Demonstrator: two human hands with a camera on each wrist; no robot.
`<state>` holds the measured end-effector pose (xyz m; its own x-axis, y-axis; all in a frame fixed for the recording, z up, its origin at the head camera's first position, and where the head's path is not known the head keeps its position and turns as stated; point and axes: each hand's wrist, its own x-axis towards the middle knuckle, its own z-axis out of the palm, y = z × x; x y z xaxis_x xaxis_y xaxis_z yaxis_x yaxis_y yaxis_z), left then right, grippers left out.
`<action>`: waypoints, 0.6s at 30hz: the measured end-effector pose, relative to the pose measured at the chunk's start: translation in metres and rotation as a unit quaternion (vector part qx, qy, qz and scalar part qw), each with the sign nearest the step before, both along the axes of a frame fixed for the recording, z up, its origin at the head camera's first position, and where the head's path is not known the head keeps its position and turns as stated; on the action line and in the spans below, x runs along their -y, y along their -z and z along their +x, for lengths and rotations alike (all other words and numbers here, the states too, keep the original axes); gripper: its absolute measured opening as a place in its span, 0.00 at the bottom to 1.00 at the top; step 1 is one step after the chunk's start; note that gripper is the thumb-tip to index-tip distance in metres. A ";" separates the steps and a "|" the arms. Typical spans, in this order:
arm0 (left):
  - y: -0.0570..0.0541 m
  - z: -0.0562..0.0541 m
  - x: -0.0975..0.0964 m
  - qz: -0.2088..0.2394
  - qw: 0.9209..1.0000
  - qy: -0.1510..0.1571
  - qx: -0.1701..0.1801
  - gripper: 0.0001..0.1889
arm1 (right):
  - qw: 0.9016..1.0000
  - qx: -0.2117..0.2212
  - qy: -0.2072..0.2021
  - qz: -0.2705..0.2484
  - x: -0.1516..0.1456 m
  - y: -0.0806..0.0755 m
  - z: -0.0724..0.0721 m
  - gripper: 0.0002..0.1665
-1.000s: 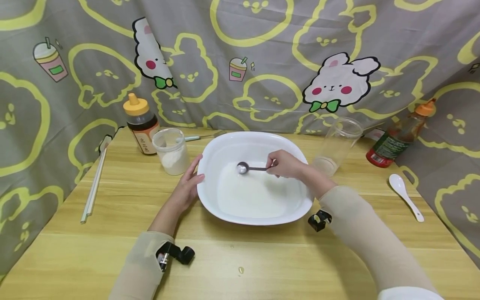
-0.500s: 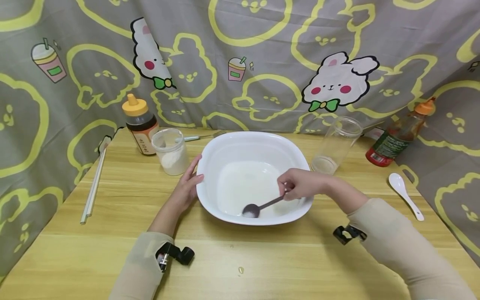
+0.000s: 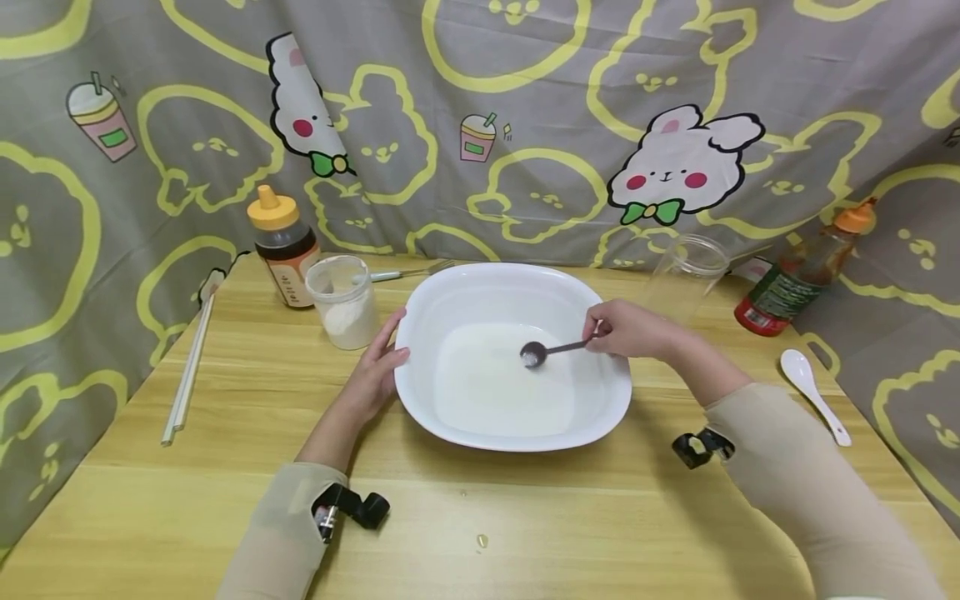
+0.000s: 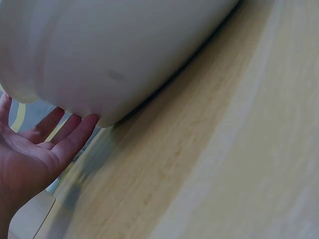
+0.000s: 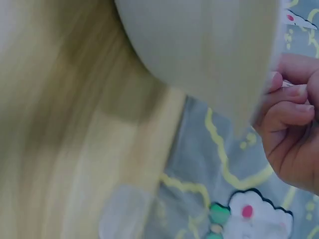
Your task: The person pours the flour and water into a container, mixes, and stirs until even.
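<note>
A white oval basin with a shallow pool of whitish liquid stands on the wooden table. My left hand rests on its left side; the left wrist view shows the extended fingers touching the outer wall, thumb at the rim. Over the basin's right side, my right hand pinches the handle of a dark spoon with a round bowl. The bowl is over the liquid, with something pale and shiny in it. In the right wrist view, curled fingers show beyond the basin wall, which hides the spoon.
Behind the left hand stand a jar of white powder and a yellow-capped bottle. A fork lies behind the basin. Rightward are a clear jar, a red sauce bottle and a white spoon. Chopsticks lie left.
The right hand brought the dark spoon from the back of the basin to its near edge, then back up to the middle right. The left hand and basin stayed in place.
</note>
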<state>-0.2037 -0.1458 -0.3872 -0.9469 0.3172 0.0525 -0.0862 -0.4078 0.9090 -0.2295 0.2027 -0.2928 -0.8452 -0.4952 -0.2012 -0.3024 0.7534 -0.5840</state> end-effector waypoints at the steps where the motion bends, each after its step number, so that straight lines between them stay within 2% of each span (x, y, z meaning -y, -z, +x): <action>1: 0.000 0.000 0.000 -0.001 1.000 0.001 0.001 0.33 | 1.000 0.007 0.010 -0.007 0.005 0.003 -0.002 0.02; 3: -0.001 0.000 -0.001 -0.002 1.000 0.001 0.003 0.33 | 0.999 0.023 0.023 -0.026 0.015 0.009 -0.006 0.03; 7: -0.001 0.000 -0.002 -0.004 1.000 0.000 0.007 0.33 | 0.997 0.057 0.014 -0.059 0.036 0.019 -0.007 0.04; 13: 0.000 0.000 -0.002 0.000 1.000 -0.004 0.005 0.34 | 0.991 0.115 -0.018 -0.064 0.049 0.018 0.009 0.06; 18: 0.000 0.000 -0.002 0.003 1.000 -0.004 0.001 0.33 | 0.990 0.119 -0.053 -0.056 0.034 0.009 0.024 0.06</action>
<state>-0.2040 -0.1435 -0.3875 -0.9494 0.3098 0.0520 -0.0853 -0.4135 0.9065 -0.2059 0.1682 -0.3017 -0.7234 -0.6083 -0.3265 -0.2200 0.6513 -0.7262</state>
